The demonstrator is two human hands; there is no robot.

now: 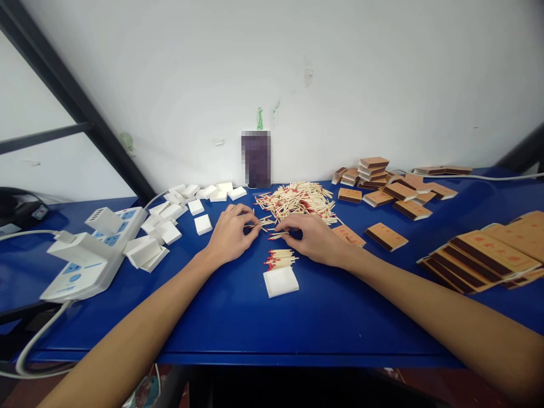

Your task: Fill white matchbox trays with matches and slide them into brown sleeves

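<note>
A loose heap of red-tipped matches [300, 199] lies on the blue table [238, 317]. My left hand [232, 232] rests at the heap's near left edge, fingers pinched on a few matches. My right hand [312, 238] is beside it, fingers curled and pinching matches at the heap's near edge. Between the hands, closer to me, a small aligned bundle of matches [281, 258] lies just beyond an empty white inner tray [280, 281].
Several white inner trays [170, 221] are scattered at left beside a white power strip [91, 249] with cables. Brown matchbox sleeves [386, 190] lie at back right, and flattened sleeves [488, 255] are stacked at far right. A dark blurred object [255, 158] stands against the wall.
</note>
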